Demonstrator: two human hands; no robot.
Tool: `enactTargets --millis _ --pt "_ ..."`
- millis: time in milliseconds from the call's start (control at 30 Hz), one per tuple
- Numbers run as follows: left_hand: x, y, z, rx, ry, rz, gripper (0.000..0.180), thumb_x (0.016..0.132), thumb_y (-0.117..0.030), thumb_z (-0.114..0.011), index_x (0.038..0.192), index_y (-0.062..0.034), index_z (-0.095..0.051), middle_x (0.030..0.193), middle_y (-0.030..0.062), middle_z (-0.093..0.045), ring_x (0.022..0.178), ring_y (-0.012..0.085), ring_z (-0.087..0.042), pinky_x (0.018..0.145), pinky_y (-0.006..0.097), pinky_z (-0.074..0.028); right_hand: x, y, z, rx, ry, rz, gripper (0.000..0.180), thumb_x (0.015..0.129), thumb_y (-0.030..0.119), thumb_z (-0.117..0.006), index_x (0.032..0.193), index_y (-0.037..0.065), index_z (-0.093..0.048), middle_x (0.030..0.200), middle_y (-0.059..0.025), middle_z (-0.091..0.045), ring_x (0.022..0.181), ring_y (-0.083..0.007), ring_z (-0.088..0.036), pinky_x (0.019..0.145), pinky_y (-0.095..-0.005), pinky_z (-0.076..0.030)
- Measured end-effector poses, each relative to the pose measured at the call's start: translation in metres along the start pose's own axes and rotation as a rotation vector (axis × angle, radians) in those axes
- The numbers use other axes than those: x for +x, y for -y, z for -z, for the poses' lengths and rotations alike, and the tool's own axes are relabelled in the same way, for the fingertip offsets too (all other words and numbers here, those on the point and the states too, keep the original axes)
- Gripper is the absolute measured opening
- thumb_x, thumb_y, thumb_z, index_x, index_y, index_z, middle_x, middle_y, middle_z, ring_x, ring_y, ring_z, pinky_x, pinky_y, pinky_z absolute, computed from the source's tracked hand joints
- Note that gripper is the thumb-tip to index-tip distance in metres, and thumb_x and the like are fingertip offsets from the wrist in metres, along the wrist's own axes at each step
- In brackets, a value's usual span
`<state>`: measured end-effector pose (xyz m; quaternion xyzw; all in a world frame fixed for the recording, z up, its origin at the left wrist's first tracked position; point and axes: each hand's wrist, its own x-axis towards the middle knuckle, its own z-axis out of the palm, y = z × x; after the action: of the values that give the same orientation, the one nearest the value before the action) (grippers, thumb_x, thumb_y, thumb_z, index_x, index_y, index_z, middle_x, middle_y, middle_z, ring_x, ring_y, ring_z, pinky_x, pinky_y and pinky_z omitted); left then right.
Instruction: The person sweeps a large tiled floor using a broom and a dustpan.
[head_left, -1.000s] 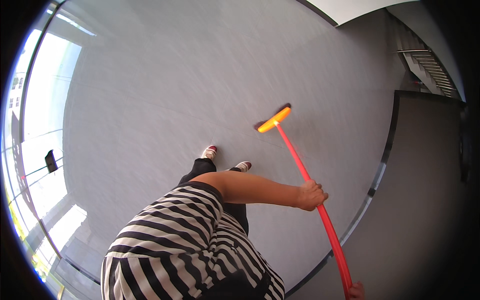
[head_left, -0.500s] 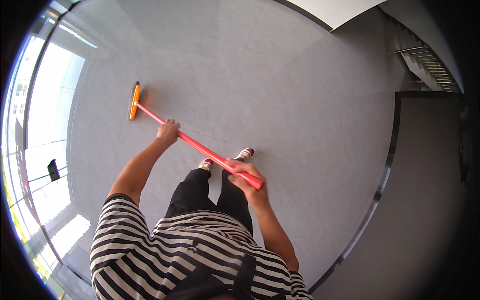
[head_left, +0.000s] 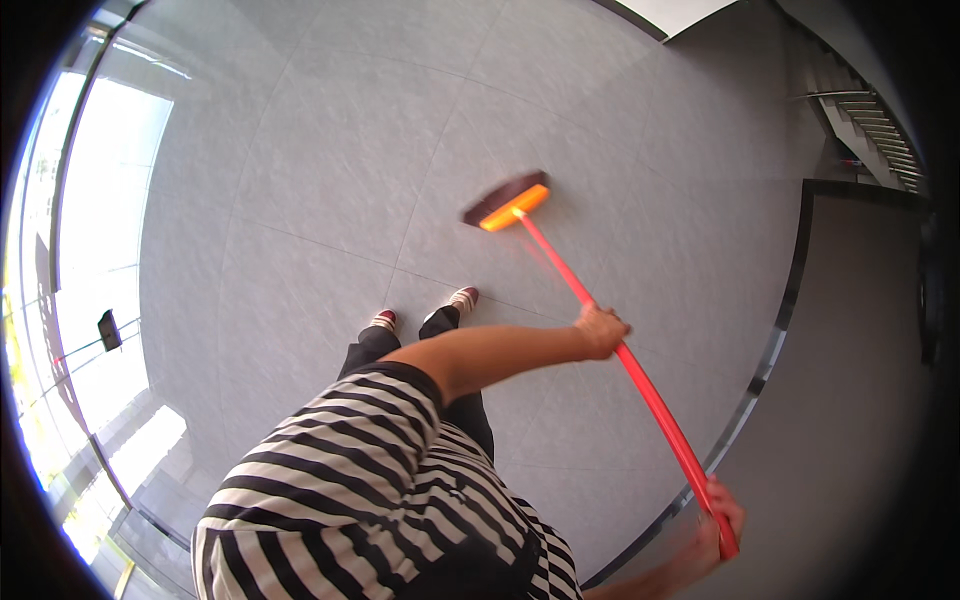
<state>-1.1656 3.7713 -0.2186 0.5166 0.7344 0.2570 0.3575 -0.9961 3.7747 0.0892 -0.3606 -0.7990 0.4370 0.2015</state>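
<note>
A broom with a long red handle (head_left: 655, 405) slants from the lower right up to its orange head with dark bristles (head_left: 505, 200), in front of my feet. My left hand (head_left: 602, 332) is wrapped round the middle of the handle, the arm reaching across my body. Close to the handle's top end, at the lower right, my right hand (head_left: 722, 518) grips it. The bristles appear to be at floor level, slightly blurred by motion.
Grey floor tiles (head_left: 330, 180) stretch around me. Bright glass (head_left: 110, 200) runs along the left, where a dark small object (head_left: 109, 330) shows. To the right are a dark-edged grey surface (head_left: 830, 380) and, farther off, a staircase (head_left: 870, 130).
The broom head has swung from the far left across to the middle, and the handle's slant has turned. Both hands have moved right, the right one also lower, still gripping.
</note>
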Motion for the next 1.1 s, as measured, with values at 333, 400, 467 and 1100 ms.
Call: enactTargets --millis 333,400,467,1100 --pt "0.031 -0.097 0.048 -0.017 -0.076 -0.376 0.015 0.069 -0.018 -0.062 0.081 -0.0111 -0.056 0.073 0.0022 -0.058 0.083 0.02 -0.057 0.066 0.037 -0.04 0.021 0.079 0.041 -0.063 -0.071 0.538 0.008 0.08 0.006 -0.052 0.082 -0.002 -0.052 0.08 -0.0245 -0.06 0.079 -0.0356 -0.059 0.079 -0.0478 -0.046" --pt "0.007 -0.059 0.074 0.075 -0.051 -0.252 0.017 0.07 -0.02 -0.063 0.082 -0.0118 -0.055 0.074 0.0016 -0.059 0.083 0.0191 -0.057 0.066 0.037 -0.039 0.039 0.068 0.038 0.051 -0.016 0.482 0.01 0.081 0.007 -0.051 0.084 -0.002 -0.052 0.084 -0.0246 -0.06 0.081 -0.0359 -0.059 0.08 -0.0475 -0.046" --pt "-0.016 -0.011 0.099 0.159 -0.028 -0.117 0.019 0.071 -0.021 -0.063 0.084 -0.0121 -0.054 0.077 0.0009 -0.06 0.085 0.0187 -0.057 0.067 0.037 -0.038 0.053 0.04 0.018 0.173 0.007 0.395 0.012 0.081 0.009 -0.052 0.085 -0.003 -0.052 0.089 -0.0245 -0.059 0.084 -0.0365 -0.058 0.081 -0.0465 -0.046" --pt "-0.119 0.398 0.195 0.104 -0.209 0.628 0.017 0.073 -0.015 -0.059 0.09 -0.0146 -0.061 0.089 0.0071 -0.059 0.093 0.026 -0.056 0.075 0.039 -0.048 0.229 -0.021 -0.353 0.541 0.568 -0.359 0.007 0.078 -0.001 -0.06 0.082 -0.001 -0.054 0.103 -0.0206 -0.058 0.103 -0.0271 -0.054 0.085 -0.036 -0.047"
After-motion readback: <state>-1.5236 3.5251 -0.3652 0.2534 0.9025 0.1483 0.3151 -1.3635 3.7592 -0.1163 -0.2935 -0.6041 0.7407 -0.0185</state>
